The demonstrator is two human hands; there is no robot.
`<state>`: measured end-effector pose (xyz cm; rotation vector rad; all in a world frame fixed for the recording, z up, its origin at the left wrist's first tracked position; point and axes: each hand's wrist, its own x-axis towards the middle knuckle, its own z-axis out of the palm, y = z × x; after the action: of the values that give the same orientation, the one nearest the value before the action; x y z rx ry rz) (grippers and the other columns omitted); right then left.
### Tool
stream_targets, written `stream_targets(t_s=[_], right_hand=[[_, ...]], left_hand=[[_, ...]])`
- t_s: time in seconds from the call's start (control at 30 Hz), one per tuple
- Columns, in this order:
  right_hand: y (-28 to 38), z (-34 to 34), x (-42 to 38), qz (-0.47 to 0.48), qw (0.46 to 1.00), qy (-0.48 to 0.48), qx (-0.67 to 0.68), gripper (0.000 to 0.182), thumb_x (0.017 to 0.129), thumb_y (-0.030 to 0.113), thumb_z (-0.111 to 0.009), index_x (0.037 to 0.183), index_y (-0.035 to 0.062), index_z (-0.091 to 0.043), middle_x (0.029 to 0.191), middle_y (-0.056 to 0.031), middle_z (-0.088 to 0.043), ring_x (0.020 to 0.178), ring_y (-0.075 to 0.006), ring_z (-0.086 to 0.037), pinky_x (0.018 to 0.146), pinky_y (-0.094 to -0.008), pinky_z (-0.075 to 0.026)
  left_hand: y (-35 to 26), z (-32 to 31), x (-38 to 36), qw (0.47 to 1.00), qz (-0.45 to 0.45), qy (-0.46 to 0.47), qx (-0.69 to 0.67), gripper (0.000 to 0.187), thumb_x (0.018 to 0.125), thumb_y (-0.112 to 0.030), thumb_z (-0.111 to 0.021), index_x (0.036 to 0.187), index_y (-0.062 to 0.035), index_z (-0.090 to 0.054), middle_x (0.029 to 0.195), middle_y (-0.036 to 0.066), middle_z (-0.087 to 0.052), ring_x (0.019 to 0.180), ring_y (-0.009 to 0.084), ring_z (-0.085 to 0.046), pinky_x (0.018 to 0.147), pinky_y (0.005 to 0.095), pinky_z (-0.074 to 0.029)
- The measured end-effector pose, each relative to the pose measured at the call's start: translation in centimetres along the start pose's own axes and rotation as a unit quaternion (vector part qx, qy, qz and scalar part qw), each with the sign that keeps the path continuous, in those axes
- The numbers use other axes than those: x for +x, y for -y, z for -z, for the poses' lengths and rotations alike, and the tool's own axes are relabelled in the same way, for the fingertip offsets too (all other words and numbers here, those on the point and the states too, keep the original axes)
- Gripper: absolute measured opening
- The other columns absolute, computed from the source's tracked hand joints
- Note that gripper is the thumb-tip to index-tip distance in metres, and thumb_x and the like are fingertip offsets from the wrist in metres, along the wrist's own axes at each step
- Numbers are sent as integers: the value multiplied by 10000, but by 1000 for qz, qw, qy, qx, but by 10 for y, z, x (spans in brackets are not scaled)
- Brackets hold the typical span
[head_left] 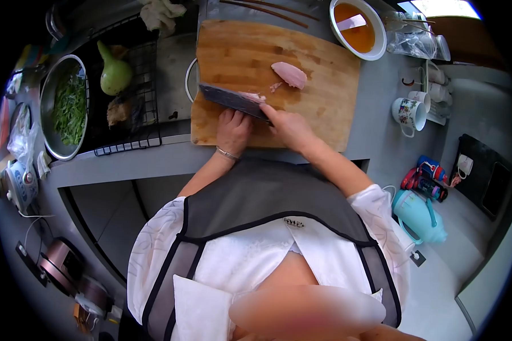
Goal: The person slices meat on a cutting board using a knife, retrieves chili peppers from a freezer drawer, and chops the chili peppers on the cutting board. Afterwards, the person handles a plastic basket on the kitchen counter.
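Note:
A wooden cutting board (318,113) lies on the counter. My right hand (290,129) is wrapped round the handle of a dark, wide-bladed knife (231,100), whose blade points left across the board. Behind the blade, thin pieces of pink meat (253,97) show in part. My left hand (234,128), with a bracelet at the wrist, has its fingers bent together against the near side of the blade; whatever lies under them is hidden. A larger piece of pink meat (290,75) rests farther back on the board, with a small scrap beside it.
A white bowl of orange liquid (382,42) stands at the board's back right corner. Chopsticks (270,12) lie behind the board. Leftward are a black wire rack (153,91), a green gourd (115,75) and a metal bowl of greens (46,122). Cups (407,113) stand at right.

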<state>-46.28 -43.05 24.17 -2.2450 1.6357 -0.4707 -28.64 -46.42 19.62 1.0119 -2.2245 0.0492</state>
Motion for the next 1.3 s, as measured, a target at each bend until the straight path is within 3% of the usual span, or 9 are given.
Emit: stream_targets(t_s=[0.2,0.33,0.5,0.6,0.67,0.83,1.03,1.13,1.3], right_hand=[[-30,22,-53,-58,998,27,6,385,807,112,-556,1181,122,-465,753,-186,-623,708,-383,-616,611,-493,-471],[8,4,23,5,1000,18,3,394,800,110,-583,1173,105,-456,819,-201,-631,745,-406,-605,635,-502,-460],[-34,22,-37,-3,998,-13,56,392,806,76,-560,1190,84,-482,767,-206,-613,728,-380,-604,631,-446,-473],[-46,47,-59,-132,972,54,185,345,827,101,-549,1169,78,-510,767,-204,-621,759,-392,-613,658,-429,-485],[-47,48,-61,-168,972,-39,160,297,834,86,-528,1131,77,-537,773,-212,-614,748,-403,-605,654,-427,-475],[-17,50,-74,-95,989,68,88,357,824,91,-544,1171,96,-458,817,-212,-632,773,-416,-603,683,-497,-469],[-17,51,-55,-115,985,110,64,426,810,55,-555,1221,105,-452,872,-217,-635,817,-412,-607,683,-480,-477],[-5,20,1,-49,994,84,56,441,799,56,-575,1221,110,-459,892,-207,-641,827,-405,-611,693,-485,-480],[-10,26,-36,-83,991,72,71,457,788,57,-596,1221,121,-463,904,-197,-645,834,-400,-614,697,-490,-480]], left_hand=[[-5,5,10,999,-31,-26,14,290,736,-90,-618,1025,-87,-648,1083,66,-570,1039,284,-528,849,396,-429],[0,3,6,1000,-3,8,4,302,742,-62,-622,1043,-75,-635,1084,103,-573,998,309,-536,837,398,-434],[-8,4,3,998,-33,-44,20,277,757,-41,-616,1024,-108,-642,1086,83,-582,1026,287,-543,862,383,-444],[-10,5,2,997,-35,-61,13,256,766,-37,-618,1009,-113,-644,1088,80,-586,1043,278,-543,874,375,-445],[-8,4,0,998,-36,-61,3,247,769,-38,-621,1004,-111,-644,1093,82,-587,1055,276,-541,883,373,-443],[-4,-1,0,998,-31,-45,30,251,788,-98,-624,1036,-128,-642,1115,89,-586,1108,262,-529,899,385,-427],[-11,-6,13,998,-45,-47,7,251,741,-74,-628,988,-118,-640,1088,95,-586,1060,284,-536,866,395,-431],[-4,-7,7,999,-15,-36,-2,260,707,-63,-626,962,-106,-638,1062,87,-582,1023,294,-534,839,398,-435],[-8,-1,7,999,-32,-41,8,268,688,-65,-631,954,-102,-638,1034,75,-578,984,287,-531,816,395,-436]])
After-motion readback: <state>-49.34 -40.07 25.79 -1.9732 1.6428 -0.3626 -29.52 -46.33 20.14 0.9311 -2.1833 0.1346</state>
